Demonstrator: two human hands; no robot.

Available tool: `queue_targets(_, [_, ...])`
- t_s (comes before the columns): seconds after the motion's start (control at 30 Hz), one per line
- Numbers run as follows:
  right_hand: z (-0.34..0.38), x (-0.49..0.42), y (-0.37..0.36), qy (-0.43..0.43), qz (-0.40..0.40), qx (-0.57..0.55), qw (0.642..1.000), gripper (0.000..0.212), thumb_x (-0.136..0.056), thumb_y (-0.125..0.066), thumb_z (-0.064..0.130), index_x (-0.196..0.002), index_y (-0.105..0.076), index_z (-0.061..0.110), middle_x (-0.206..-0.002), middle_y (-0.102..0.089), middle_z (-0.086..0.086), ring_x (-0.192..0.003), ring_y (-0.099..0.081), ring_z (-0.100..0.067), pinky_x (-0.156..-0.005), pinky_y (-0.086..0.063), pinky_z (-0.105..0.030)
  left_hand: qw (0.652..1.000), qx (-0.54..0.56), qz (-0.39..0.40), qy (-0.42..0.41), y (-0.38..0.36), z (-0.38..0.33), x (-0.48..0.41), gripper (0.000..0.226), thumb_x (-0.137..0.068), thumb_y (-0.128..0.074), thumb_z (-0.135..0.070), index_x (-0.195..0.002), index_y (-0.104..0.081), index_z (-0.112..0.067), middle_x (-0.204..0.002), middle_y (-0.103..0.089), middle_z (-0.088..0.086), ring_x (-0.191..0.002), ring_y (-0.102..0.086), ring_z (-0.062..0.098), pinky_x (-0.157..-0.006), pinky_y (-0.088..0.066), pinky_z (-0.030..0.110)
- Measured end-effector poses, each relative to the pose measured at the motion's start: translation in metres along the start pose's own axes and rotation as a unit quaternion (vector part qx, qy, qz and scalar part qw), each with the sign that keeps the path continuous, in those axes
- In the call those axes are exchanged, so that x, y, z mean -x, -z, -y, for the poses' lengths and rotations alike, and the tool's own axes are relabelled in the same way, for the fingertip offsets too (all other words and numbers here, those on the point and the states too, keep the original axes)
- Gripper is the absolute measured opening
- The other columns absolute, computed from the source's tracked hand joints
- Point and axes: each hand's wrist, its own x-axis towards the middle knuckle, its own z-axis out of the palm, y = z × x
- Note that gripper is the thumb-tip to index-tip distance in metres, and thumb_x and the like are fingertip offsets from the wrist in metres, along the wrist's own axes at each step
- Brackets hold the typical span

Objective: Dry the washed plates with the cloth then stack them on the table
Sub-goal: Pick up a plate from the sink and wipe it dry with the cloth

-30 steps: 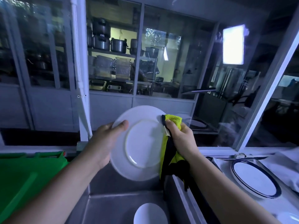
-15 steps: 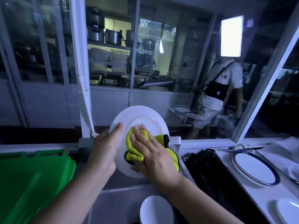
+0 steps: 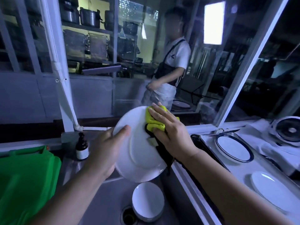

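I hold a white plate (image 3: 138, 150) tilted over the sink, its underside facing me. My left hand (image 3: 105, 153) grips its left rim, thumb across the back. My right hand (image 3: 172, 135) presses a yellow and black cloth (image 3: 154, 122) flat against the plate's upper right part, fingers extended. A white bowl-like dish (image 3: 147, 200) lies in the sink (image 3: 103, 200) near the drain. On the table (image 3: 240, 174) to the right sit a blue-rimmed plate (image 3: 233, 148) and a plain white plate (image 3: 272, 190).
A green bin (image 3: 24, 181) stands at the left of the sink. A small dark bottle (image 3: 82, 148) stands on the sink's back ledge. A dark tray (image 3: 203, 150) lies between sink and table. A round appliance (image 3: 289, 130) sits far right. A person's reflection (image 3: 168, 70) shows in the glass ahead.
My right hand moved the cloth from the plate's middle up to its upper right. The plate tilted and shifted lower right. My view turned, bringing the bottle and the person's reflection into sight.
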Motion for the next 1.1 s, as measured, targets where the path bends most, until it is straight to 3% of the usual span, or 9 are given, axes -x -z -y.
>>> queue_targets(0.17, [-0.008,-0.002,0.015,-0.08,0.002,-0.031,0.996,0.052,-0.089,-0.052,0.021,-0.14,-0.047,0.017,-0.147,-0.043,0.002,-0.137,-0.035,-0.012,-0.114,-0.025,-0.024,0.999,0.032,0.036,-0.002,-0.013,-0.008,0.0,0.016,-0.076,-0.067,-0.036,-0.082,-0.078,-0.027,-0.086,-0.076,0.007,-0.077,-0.073,0.022,-0.062,-0.058,0.029])
queue_targets(0.3, [-0.019,0.024,0.014,-0.186,-0.063,-0.118,0.973,0.045,-0.095,-0.047,0.005,-0.139,-0.049,0.011,-0.146,-0.044,0.003,-0.139,-0.033,-0.01,-0.116,-0.026,-0.034,0.996,0.092,0.014,0.018,-0.021,-0.01,-0.001,0.02,-0.091,-0.062,-0.026,-0.081,-0.079,-0.024,-0.094,-0.076,0.006,-0.084,-0.071,0.02,-0.073,-0.057,0.033])
queue_targets(0.43, [-0.02,0.061,0.004,-0.236,-0.134,-0.137,0.953,0.047,-0.091,-0.042,0.019,-0.138,-0.049,0.015,-0.144,-0.043,0.01,-0.138,-0.033,-0.005,-0.116,-0.024,-0.024,0.985,0.155,-0.035,0.065,-0.032,-0.005,-0.004,0.025,-0.089,-0.063,-0.032,-0.104,-0.071,-0.014,-0.106,-0.073,0.008,-0.096,-0.069,0.027,-0.079,-0.055,0.038])
queue_targets(0.53, [-0.014,0.092,-0.011,-0.218,-0.158,-0.093,0.959,0.049,-0.093,-0.043,0.018,-0.141,-0.044,0.01,-0.149,-0.038,0.004,-0.142,-0.027,-0.006,-0.116,-0.022,-0.023,0.975,0.206,-0.037,0.079,-0.043,0.0,-0.004,0.052,-0.078,-0.063,-0.044,-0.119,-0.064,-0.011,-0.116,-0.069,0.013,-0.105,-0.067,0.03,-0.09,-0.053,0.049])
queue_targets(0.63, [-0.01,0.114,-0.026,-0.148,-0.154,-0.024,0.977,0.051,-0.094,-0.044,0.018,-0.143,-0.036,0.006,-0.152,-0.031,-0.006,-0.146,-0.019,-0.017,-0.118,-0.018,-0.031,0.968,0.234,-0.015,0.089,-0.059,0.013,-0.005,0.031,-0.098,-0.047,-0.041,-0.105,-0.065,-0.017,-0.088,-0.077,-0.003,-0.077,-0.073,0.011,-0.059,-0.059,0.028])
queue_targets(0.7, [-0.01,0.119,-0.029,-0.097,-0.121,0.024,0.988,0.053,-0.092,-0.045,0.02,-0.142,-0.034,0.005,-0.153,-0.028,-0.011,-0.146,-0.017,-0.029,-0.118,-0.017,-0.037,0.96,0.254,-0.016,0.117,-0.072,0.023,-0.002,0.03,-0.1,-0.043,-0.038,-0.104,-0.063,-0.016,-0.082,-0.076,-0.003,-0.07,-0.072,0.009,-0.051,-0.055,0.023])
queue_targets(0.83, [-0.018,0.113,-0.024,0.015,-0.077,0.094,0.992,0.052,-0.089,-0.053,0.022,-0.137,-0.045,0.002,-0.147,-0.038,-0.013,-0.142,-0.023,-0.038,-0.116,-0.023,-0.047,0.947,0.268,0.002,0.177,-0.098,0.035,0.007,0.04,-0.1,-0.044,-0.039,-0.112,-0.062,-0.005,-0.09,-0.076,0.01,-0.075,-0.074,0.019,-0.052,-0.057,0.027])
queue_targets(1.0, [-0.054,0.123,0.009,0.061,-0.043,0.112,0.991,0.06,-0.083,-0.073,0.028,-0.131,-0.052,-0.003,-0.141,-0.045,-0.015,-0.136,-0.032,-0.042,-0.11,-0.034,-0.05,0.952,0.237,0.001,0.195,-0.136,0.045,0.009,0.048,-0.099,-0.044,-0.042,-0.121,-0.06,-0.003,-0.11,-0.071,0.018,-0.09,-0.072,0.026,-0.061,-0.06,0.031])
queue_targets(1.1, [-0.095,0.146,0.034,0.078,-0.017,0.093,0.992,0.054,-0.096,-0.048,0.038,-0.131,-0.051,-0.004,-0.141,-0.044,-0.017,-0.134,-0.034,-0.044,-0.11,-0.034,-0.048,0.968,0.182,-0.028,0.168,-0.168,0.057,0.011,0.043,-0.098,-0.048,-0.039,-0.126,-0.058,-0.009,-0.116,-0.069,0.014,-0.1,-0.069,0.027,-0.071,-0.058,0.035])
